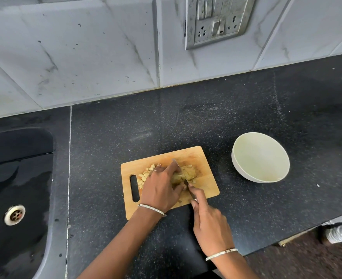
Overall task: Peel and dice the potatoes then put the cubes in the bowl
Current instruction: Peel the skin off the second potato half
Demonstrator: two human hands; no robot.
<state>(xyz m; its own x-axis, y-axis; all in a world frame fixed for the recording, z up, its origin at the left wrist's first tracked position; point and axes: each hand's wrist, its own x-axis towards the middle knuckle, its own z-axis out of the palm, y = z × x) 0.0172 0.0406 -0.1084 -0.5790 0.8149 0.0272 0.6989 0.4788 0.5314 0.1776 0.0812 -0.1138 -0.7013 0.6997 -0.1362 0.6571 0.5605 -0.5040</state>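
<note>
While the left hand curls over the half-cut potato on the cutting board and the right hand grips the knife, that firm, starchy flesh will likely be slick, best pinned flat-side down, well back from the blade

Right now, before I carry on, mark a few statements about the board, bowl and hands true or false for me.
1. Pale potato cubes lie on the rectangular wooden cutting board near its handle slot. True.
2. The round white bowl holds cubes already. False: it is empty.
3. The bowl stands left of the board. False: it stands to the board's right, on the black speckled counter.
4. The right hand grips a steel-bladed knife. True.
5. The left hand lies idle off the board. False: its fingers hold the peeled yellow potato on the board.
</note>
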